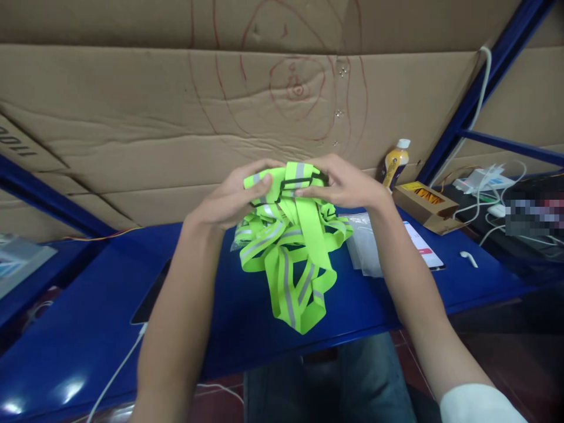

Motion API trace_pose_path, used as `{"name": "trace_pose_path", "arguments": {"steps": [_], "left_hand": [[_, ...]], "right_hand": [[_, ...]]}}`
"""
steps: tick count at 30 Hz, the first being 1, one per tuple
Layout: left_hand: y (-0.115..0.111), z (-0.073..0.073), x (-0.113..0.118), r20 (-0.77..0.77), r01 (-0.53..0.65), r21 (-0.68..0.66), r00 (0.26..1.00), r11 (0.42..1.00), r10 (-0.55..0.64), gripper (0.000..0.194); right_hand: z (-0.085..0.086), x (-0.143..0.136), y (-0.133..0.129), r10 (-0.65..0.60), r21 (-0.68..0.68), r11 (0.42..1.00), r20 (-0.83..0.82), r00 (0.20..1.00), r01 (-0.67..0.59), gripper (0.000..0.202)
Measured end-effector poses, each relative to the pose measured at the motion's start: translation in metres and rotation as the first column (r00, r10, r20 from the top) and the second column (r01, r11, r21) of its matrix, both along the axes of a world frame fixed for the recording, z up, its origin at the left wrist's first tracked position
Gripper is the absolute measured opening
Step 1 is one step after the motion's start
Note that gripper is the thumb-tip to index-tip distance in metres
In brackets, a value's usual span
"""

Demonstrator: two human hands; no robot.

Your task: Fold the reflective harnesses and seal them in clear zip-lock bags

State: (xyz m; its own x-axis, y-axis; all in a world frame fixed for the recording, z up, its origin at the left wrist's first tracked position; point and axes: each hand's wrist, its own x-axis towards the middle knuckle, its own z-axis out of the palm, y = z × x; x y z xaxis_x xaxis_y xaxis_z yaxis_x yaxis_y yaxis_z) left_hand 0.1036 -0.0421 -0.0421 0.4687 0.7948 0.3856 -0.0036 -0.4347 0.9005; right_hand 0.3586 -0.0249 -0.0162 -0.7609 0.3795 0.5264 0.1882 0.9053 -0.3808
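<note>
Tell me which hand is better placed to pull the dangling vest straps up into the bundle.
Probably the left hand: it grips the reflective vest lower, nearer the hanging loops. The right hand pinches the top fold.

single head camera, looks forward and down, close over blue table point(88, 329), facing cardboard wall point(176, 117).

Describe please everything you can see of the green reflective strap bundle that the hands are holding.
The strap bundle is neon yellow-green webbing with a grey reflective stripe along the middle of each band, and it looks like woven fabric. A narrow black strap crosses its top. It is bunched and folded, with loops hanging down toward the blue table. The left hand grips its upper left side and the right hand pinches the top right. Clear plastic bags lie just beside it.
</note>
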Motion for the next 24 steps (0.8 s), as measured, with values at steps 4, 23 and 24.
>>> {"name": "trace_pose_path", "arguments": {"steps": [4, 23, 24], "left_hand": [[0.001, 0.002, -0.003, -0.128, 0.012, -0.349, 0.990, 0.937, -0.060, 0.076], [-0.013, 0.013, 0.000, -0.160, -0.220, 0.330, 0.945, 0.918, 0.284, 0.050], [-0.010, 0.010, -0.003, -0.143, -0.189, 0.233, 0.963, 0.954, 0.226, 0.054]], "right_hand": [[0.003, -0.008, -0.012, -0.157, 0.159, 0.978, 0.134, 0.979, 0.135, 0.008], [-0.014, -0.002, 0.017, -0.006, -0.022, 1.000, -0.124, 0.992, 0.003, 0.044], [-0.014, -0.003, 0.018, -0.027, 0.040, 0.999, -0.152, 0.988, 0.033, 0.042]]}}
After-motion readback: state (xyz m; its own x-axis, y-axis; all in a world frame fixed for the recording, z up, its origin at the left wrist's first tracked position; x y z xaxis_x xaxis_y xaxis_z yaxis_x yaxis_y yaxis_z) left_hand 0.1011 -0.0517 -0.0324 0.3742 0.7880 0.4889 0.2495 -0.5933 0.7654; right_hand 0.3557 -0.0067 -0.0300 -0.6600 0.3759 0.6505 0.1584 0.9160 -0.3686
